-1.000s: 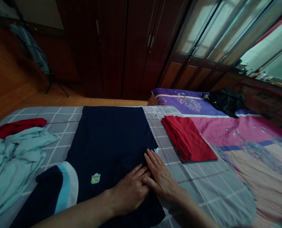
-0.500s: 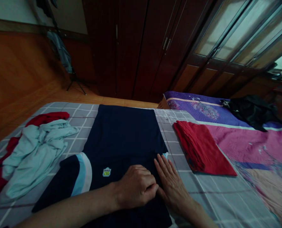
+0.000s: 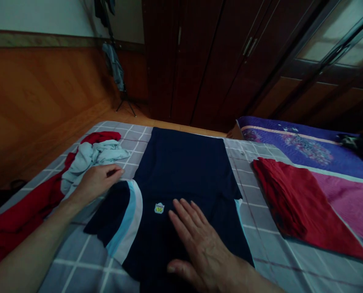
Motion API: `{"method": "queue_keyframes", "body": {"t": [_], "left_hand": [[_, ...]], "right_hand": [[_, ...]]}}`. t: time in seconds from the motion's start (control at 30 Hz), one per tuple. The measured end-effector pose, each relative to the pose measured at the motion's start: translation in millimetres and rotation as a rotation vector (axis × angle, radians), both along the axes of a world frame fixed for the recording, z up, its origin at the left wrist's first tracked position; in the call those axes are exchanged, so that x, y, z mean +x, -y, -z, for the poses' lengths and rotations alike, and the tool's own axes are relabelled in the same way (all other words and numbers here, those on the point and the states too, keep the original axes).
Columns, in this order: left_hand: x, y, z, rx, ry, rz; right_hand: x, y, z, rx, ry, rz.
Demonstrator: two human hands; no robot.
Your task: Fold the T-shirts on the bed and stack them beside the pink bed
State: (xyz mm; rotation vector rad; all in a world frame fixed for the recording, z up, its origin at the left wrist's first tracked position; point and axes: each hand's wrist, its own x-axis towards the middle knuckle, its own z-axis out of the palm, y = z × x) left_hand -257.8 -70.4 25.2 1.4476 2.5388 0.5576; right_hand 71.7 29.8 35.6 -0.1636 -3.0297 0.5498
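Observation:
A navy T-shirt (image 3: 187, 162) lies spread on the bed, its hem toward the far edge and its chest toward me. It has light blue and white sleeve bands and a small tennis badge (image 3: 159, 208). My right hand (image 3: 199, 240) rests palm down on the chest beside the badge, fingers stretched out. Over by the shirt's left sleeve is my left hand (image 3: 100, 179), its fingers curled together with the thumb. Nothing shows in that hand, and it hovers at or just above the sleeve's upper edge. The right sleeve is mostly out of sight.
Crumpled pale blue cloth (image 3: 108, 151) and red cloth (image 3: 25, 207) lie to the left. A folded red garment (image 3: 306, 199) sits on the right of the checked bedsheet (image 3: 257, 219). Beyond are a second, purple and pink bed cover (image 3: 269, 130), a dark wardrobe (image 3: 199, 61) and a tripod stand (image 3: 124, 99).
My left hand has moved from the shirt's right side to its left sleeve. My right hand has shifted from the right edge onto the chest. The view has turned left.

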Motion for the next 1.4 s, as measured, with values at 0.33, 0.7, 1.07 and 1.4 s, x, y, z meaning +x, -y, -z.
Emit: {"method": "queue_keyframes", "body": {"t": [0.33,0.7,1.07,1.4], "left_hand": [[-1,11,0.6,-0.219,0.035,0.213],[-11,13,3.8,-0.235,0.609,0.256],[-14,22,-4.2,-0.399,0.677,0.410],[-15,26,-7.8,-0.359,0.860,0.375]], "right_hand": [[-61,29,17.2,-0.318,0.113,-0.253],[-64,27,20.3,-0.310,0.137,-0.332],[-64,29,20.5,-0.281,0.089,-0.346],[-66,32,12.9,-0.264,0.058,-0.288]]}}
